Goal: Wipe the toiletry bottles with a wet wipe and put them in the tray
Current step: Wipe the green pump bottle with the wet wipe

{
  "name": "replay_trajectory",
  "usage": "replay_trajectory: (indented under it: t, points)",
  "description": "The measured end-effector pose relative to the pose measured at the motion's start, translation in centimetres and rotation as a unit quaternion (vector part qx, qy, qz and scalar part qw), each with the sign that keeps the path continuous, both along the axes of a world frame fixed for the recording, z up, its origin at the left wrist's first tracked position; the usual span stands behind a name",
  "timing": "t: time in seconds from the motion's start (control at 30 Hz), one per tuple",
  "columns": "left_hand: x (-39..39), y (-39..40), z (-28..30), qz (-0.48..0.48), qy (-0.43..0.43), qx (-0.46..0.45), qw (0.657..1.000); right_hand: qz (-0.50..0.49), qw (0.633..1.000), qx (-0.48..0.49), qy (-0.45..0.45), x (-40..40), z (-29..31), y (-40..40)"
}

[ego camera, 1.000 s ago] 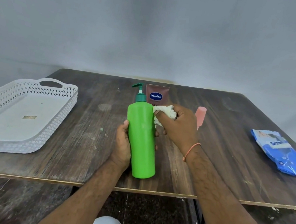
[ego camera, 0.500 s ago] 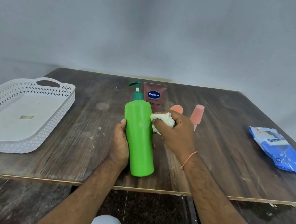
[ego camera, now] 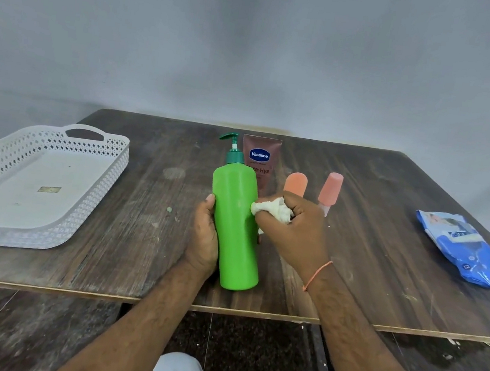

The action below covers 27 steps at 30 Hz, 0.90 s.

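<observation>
The green pump bottle (ego camera: 236,228) leans above the table's (ego camera: 352,261) near edge; my left hand (ego camera: 203,242) wraps its side. My right hand (ego camera: 292,229) clutches the balled wipe (ego camera: 271,209) against its right flank. Behind stand a brown tube (ego camera: 261,159) and two peach bottles (ego camera: 330,187); the white tray (ego camera: 87,192) lies well left.

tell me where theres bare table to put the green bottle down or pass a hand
Bare wood lies between the white tray and the left hand, and between the pink-capped bottle and the blue wipes pack. It is crowded behind the green pump bottle, where the Vaseline tube and orange-capped bottle stand near the right hand.
</observation>
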<state>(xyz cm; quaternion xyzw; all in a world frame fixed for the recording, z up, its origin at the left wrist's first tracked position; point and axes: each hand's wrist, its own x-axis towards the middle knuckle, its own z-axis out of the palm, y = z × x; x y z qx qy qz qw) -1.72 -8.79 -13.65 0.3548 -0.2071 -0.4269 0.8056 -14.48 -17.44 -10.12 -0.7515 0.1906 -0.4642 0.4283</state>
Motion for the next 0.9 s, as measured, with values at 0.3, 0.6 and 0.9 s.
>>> replay_trajectory:
  t: [0.3,0.6,0.9]
  points:
    - [-0.4,0.2,0.5,0.005,-0.007,0.007,1.0,-0.016,0.987,-0.153,0.038,0.1,1.2,0.7]
    - [-0.5,0.3,0.7,-0.002,-0.009,-0.021,1.0,-0.005,0.97,-0.23,0.074,0.6,1.8,1.3]
    - [-0.7,0.4,0.5,0.005,-0.011,-0.032,0.999,0.006,0.961,-0.26,0.091,0.7,2.1,2.0]
